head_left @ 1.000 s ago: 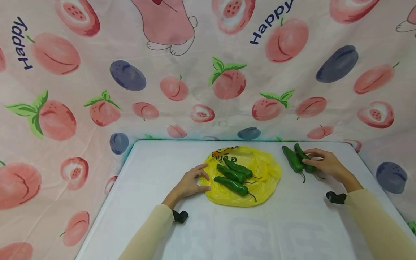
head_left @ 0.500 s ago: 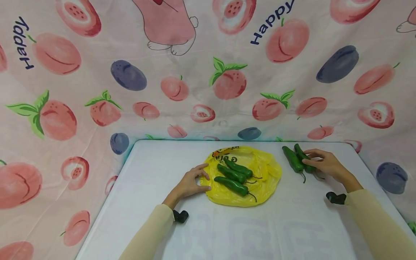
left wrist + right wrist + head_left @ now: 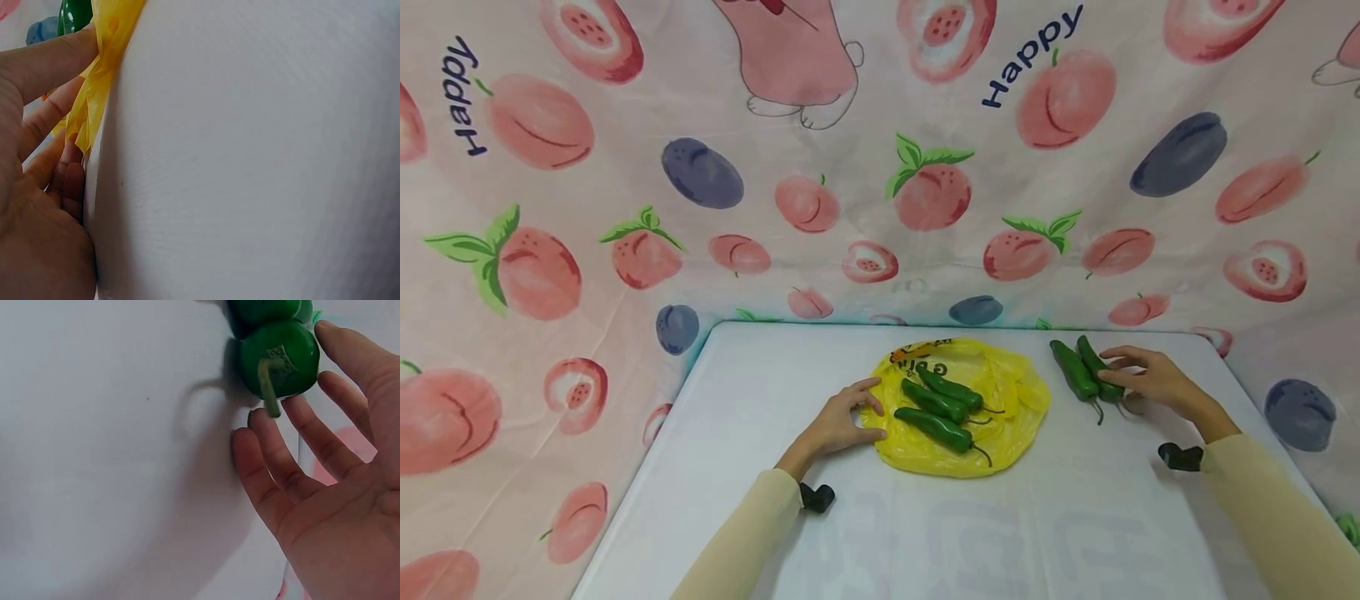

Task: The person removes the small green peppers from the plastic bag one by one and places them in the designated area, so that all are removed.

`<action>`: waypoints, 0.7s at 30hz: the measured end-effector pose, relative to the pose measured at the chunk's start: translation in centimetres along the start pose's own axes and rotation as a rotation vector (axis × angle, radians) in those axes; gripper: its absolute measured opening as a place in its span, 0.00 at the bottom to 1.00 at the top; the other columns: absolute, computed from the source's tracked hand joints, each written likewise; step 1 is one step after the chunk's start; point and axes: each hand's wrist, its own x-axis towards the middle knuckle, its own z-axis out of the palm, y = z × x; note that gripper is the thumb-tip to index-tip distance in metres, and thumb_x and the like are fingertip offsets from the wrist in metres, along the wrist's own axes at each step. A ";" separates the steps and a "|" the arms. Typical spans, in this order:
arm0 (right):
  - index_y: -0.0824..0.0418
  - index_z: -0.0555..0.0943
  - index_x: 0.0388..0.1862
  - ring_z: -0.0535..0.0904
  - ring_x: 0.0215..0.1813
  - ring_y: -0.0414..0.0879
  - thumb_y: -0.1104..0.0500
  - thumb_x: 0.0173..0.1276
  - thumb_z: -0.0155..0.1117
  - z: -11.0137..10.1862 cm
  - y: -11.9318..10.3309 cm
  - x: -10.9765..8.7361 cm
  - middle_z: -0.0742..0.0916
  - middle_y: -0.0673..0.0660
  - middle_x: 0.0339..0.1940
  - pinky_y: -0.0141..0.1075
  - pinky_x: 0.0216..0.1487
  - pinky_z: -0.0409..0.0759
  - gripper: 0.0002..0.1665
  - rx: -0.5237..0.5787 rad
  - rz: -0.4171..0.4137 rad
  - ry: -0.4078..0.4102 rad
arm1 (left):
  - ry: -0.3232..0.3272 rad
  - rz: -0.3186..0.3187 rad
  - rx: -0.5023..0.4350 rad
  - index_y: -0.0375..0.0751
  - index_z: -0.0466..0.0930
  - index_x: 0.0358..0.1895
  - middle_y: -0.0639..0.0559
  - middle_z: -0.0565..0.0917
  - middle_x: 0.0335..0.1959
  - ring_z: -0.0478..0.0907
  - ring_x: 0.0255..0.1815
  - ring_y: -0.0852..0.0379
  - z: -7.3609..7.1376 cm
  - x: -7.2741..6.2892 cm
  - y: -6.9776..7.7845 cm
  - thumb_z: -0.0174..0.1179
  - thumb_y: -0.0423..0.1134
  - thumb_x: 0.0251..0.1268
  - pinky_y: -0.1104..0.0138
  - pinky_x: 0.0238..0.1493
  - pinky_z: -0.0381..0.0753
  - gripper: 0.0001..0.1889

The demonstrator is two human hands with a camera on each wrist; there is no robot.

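Observation:
Three green peppers [image 3: 934, 429] lie side by side on a flattened yellow plastic bag [image 3: 1000, 454] in the head view. My left hand [image 3: 835, 425] rests at the bag's left edge, thumb and fingers spread apart, touching the thin film. In the left wrist view the bag's crumpled edge [image 3: 106, 75] sits between thumb and fingers. Two more green peppers [image 3: 1072, 372] lie together at the right. My right hand [image 3: 1153, 379] is beside the right-hand pepper [image 3: 281, 356], its fingers loosely spread and fingertips right at that pepper's side.
Both vegetable groups lie on a white-covered table [image 3: 970, 533]. A peach-print cloth [image 3: 850, 167] hangs behind and beside it. Each wrist wears a small black camera, one [image 3: 817, 498] on the left and another [image 3: 1180, 457] on the right. Something green [image 3: 1348, 527] shows at the far right edge.
The head view has shifted slightly. My right hand has eased a little to the right, its fingers looser about the pepper. The left hand, the bag and its peppers stay put.

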 end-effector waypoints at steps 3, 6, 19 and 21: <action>0.68 0.69 0.73 0.79 0.57 0.70 0.44 0.74 0.66 -0.1 -0.2 -0.1 0.77 0.78 0.64 0.41 0.43 0.87 0.39 -0.008 -0.023 -0.015 | 0.000 -0.002 -0.003 0.57 0.82 0.40 0.59 0.66 0.78 0.54 0.82 0.47 0.0 0.0 -0.1 0.78 0.47 0.56 0.44 0.79 0.52 0.14; 0.69 0.68 0.73 0.80 0.56 0.67 0.45 0.74 0.67 -0.3 -0.4 -0.3 0.77 0.79 0.63 0.42 0.43 0.88 0.40 -0.012 -0.028 -0.030 | -0.002 0.000 -0.006 0.56 0.83 0.41 0.59 0.66 0.78 0.54 0.82 0.47 0.0 -0.1 -0.1 0.78 0.47 0.56 0.43 0.79 0.52 0.14; 0.66 0.65 0.75 0.81 0.55 0.71 0.45 0.74 0.67 -1.8 -1.1 -0.9 0.78 0.79 0.62 0.54 0.47 0.87 0.42 -0.112 -0.060 -0.086 | -0.008 0.014 -0.018 0.54 0.83 0.41 0.56 0.66 0.79 0.55 0.82 0.45 -0.1 -0.2 0.2 0.78 0.47 0.56 0.43 0.79 0.53 0.14; 0.66 0.65 0.75 0.80 0.55 0.73 0.44 0.73 0.67 -2.0 -1.4 -1.0 0.78 0.79 0.63 0.56 0.47 0.86 0.42 -0.142 -0.063 -0.088 | -0.005 0.010 -0.014 0.55 0.83 0.41 0.57 0.66 0.78 0.55 0.82 0.46 -0.2 -0.3 0.2 0.78 0.47 0.56 0.44 0.79 0.53 0.14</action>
